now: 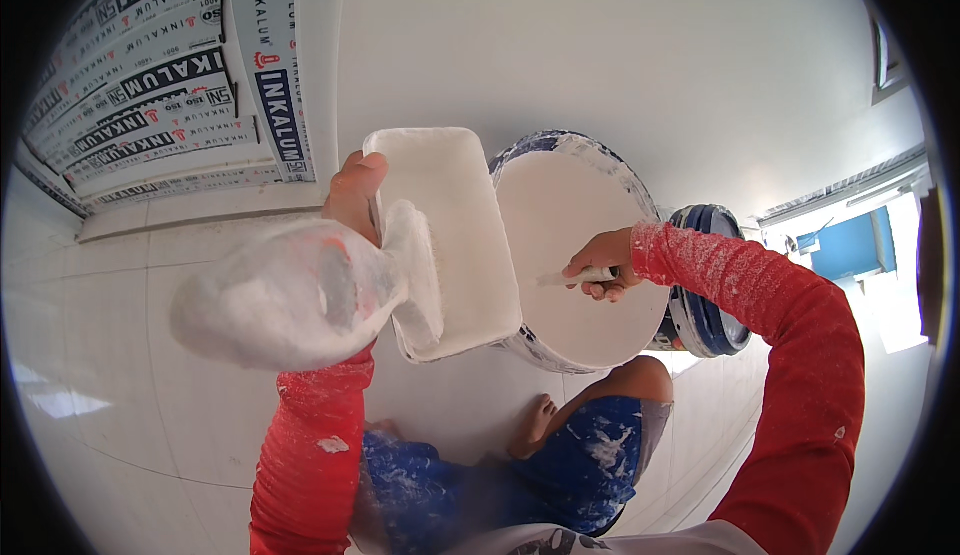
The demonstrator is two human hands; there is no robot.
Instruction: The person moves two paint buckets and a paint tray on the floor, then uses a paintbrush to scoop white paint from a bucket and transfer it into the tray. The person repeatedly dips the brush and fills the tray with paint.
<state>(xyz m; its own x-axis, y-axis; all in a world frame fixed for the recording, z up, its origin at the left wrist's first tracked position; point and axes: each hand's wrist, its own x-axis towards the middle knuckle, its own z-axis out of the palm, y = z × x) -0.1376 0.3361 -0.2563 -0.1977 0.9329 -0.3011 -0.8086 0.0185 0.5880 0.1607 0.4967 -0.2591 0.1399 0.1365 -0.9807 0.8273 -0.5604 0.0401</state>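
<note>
My left hand [355, 187] grips the left side of a white rectangular paint tray [462, 205], thumb over its rim. A fuzzy white piece like a paint roller [420, 273] lies along the tray's near left side. Close to the camera, a bulky translucent, white-smeared plastic thing [270, 295] covers part of my left hand and wrist; its kind is unclear. Right of the tray stands a large bucket [575, 185] of creamy white paint. Over the paint, my right hand [608, 260] is closed round a short whitish handle [590, 276]; what it belongs to is unclear.
Dark blue buckets [715, 285] stand right of the large one, against my right forearm in view. A pale wall [600, 45] rises behind. Film-wrapped panels [150, 85] lean at upper left. White floor tiles [120, 355] spread around. My bare foot [535, 425] is below the bucket.
</note>
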